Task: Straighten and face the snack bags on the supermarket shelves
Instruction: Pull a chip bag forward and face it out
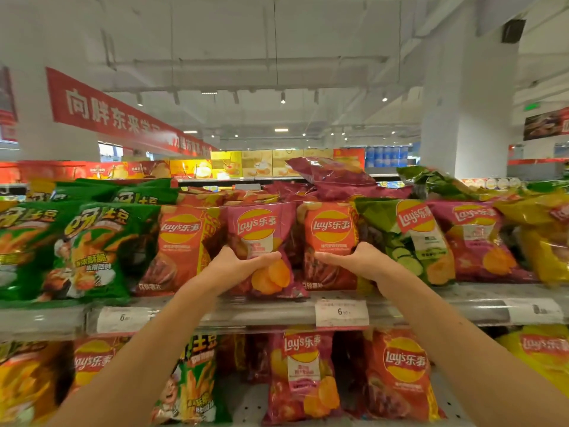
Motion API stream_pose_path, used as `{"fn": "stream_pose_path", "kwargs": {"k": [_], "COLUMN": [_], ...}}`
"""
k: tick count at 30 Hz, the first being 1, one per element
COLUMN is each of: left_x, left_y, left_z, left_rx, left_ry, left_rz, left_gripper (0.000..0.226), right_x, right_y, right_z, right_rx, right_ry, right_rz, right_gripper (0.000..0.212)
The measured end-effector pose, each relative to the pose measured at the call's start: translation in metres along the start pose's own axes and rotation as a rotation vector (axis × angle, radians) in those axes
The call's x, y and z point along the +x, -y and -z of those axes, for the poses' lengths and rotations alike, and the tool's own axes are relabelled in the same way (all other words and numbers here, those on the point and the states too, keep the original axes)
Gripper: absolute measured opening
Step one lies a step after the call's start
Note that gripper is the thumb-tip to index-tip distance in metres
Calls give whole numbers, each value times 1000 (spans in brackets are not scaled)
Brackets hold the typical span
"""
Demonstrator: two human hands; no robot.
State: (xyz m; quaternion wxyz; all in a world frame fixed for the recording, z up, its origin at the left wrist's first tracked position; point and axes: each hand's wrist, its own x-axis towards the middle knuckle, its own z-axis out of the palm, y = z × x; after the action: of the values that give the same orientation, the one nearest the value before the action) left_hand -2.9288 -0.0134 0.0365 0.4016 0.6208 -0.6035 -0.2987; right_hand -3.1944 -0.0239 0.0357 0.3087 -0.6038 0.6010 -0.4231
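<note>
The left hand [243, 266] grips the pink bag [261, 241] low on its front, fingers curled round it; the right hand [351, 260] clamps the red bag [331, 232] likewise. Both bags stand upright on the top shelf [261, 312], rising toward 12 o'clock from each grip, the pink one leaning slightly toward 1 o'clock.

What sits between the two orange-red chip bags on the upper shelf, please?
The magenta chip bag, gripped by the left hand, stands between the left one and the right one in the head view.

Magenta bag [261, 241], orange-red bag [331, 238], green bags [101, 248].
</note>
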Motion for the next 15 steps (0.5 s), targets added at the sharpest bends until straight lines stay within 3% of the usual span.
{"fn": "stream_pose_path", "kwargs": {"k": [3,10,15], "left_x": [0,0,0], "left_y": [-3,4,10], "left_z": [5,10,10], "left_rx": [84,-166,-294], "left_ry": [14,-43,-77], "left_rz": [59,23,-10], "left_gripper": [107,122,112], "right_x": [9,16,14], "right_y": [-3,-12,-16], "right_z": [1,6,11], "right_rx": [65,176,215], "right_ry": [38,46,120], "right_rz": [-16,63,163], "right_gripper": [55,48,53]}}
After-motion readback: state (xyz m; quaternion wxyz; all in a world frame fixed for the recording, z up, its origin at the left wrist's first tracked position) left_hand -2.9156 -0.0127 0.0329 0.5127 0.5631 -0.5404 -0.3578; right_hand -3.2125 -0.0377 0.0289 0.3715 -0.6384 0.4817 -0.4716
